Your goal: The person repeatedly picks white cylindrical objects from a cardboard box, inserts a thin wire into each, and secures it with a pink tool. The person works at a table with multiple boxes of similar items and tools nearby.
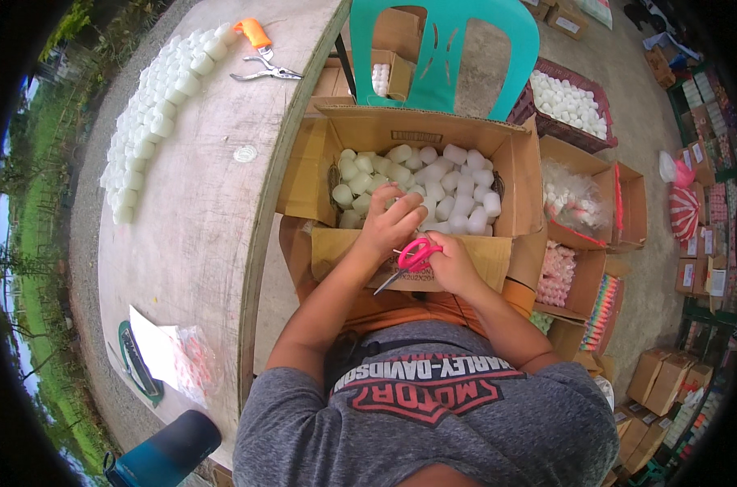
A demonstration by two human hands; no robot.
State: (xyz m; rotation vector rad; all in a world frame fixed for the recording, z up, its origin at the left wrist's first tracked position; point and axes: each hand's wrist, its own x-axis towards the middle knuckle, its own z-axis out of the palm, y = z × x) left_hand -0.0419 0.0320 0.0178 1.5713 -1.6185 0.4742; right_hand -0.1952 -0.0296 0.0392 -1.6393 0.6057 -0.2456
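Note:
An open cardboard box [523, 174] in front of me holds many short white cylinders [437, 174] that look like candles. Over its near edge, my left hand [393, 219] has its fingers bent together; what they pinch is too small or hidden to make out. Close beside it on the right, my right hand [451, 264] is closed on a pair of scissors [417, 254] with pink handles. Their metal blades point down toward the left, back toward my body. The two hands almost meet at the fingertips.
A table [214, 187] on the left bears rows of white cylinders [161, 114], orange-handled pliers [259, 53], a plastic bag [188, 357] and a blue bottle [170, 450]. A green chair [446, 57] stands beyond the box. A crate [575, 105] and cartons [579, 199] crowd the right.

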